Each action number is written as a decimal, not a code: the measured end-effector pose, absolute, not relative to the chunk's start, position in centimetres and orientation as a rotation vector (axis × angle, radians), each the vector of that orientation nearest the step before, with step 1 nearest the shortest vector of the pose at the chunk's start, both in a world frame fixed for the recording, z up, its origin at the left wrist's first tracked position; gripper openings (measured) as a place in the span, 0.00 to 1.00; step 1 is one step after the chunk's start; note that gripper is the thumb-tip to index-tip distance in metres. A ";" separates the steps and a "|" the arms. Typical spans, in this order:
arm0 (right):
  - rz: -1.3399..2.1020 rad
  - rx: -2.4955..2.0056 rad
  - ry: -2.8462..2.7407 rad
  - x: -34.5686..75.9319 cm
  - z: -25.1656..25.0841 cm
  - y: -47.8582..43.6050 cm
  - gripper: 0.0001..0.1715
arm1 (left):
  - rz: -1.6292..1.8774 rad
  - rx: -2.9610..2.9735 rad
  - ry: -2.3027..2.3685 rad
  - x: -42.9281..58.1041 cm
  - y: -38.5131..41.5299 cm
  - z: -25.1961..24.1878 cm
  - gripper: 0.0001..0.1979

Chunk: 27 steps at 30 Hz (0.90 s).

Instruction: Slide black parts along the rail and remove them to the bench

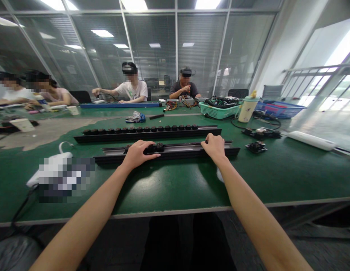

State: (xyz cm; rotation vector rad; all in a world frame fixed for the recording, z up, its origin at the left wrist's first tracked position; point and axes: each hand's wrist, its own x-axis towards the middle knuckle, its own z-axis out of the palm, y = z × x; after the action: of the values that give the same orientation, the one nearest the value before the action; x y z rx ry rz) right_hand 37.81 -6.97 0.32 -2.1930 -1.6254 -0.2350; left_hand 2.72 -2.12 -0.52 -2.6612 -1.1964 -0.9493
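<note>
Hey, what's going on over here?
A person at a green-topped workbench has both hands on a long black rail. The left hand lies over round black fittings on it, and the right hand grips near its right end. A similar rail lies just beyond. Across the bench, two co-workers sit near a green basket of cables.

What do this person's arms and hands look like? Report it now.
The left hand and right hand are bare, with no gloves or watches in view. The left forearm and right forearm are sleeveless. Dark trousers show below.
</note>
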 end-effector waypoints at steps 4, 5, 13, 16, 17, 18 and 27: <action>-0.237 -2.191 -1.617 37.9 0.3 -7.0 0.16 | -0.954 -2.664 -1.203 2.8 -2.2 -0.5 0.33; -0.239 -2.193 -1.613 37.9 0.3 -7.0 0.16 | -0.956 -2.663 -1.203 2.8 -2.2 -0.5 0.33; -0.243 -2.220 -1.606 38.3 0.3 -7.0 0.16 | -0.950 -2.661 -1.207 2.9 -2.2 -0.4 0.34; -0.245 -2.223 -1.600 38.4 0.3 -6.9 0.16 | -0.962 -2.661 -1.205 2.9 -2.2 -0.4 0.34; -0.245 -2.223 -1.597 38.4 0.3 -6.9 0.16 | -0.963 -2.663 -1.206 2.9 -2.2 -0.4 0.34; -0.245 -2.222 -1.594 38.4 0.3 -6.9 0.16 | -0.962 -2.665 -1.206 2.9 -2.2 -0.4 0.34; -0.247 -2.219 -1.577 38.7 0.2 -6.8 0.16 | -0.965 -2.662 -1.191 2.8 -2.1 -0.5 0.33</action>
State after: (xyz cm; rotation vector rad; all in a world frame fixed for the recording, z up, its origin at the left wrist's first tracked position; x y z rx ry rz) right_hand 38.72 -6.85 0.16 -2.2190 -1.5769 -0.2466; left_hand 2.81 -2.09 -0.54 -2.6616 -1.1908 -0.9647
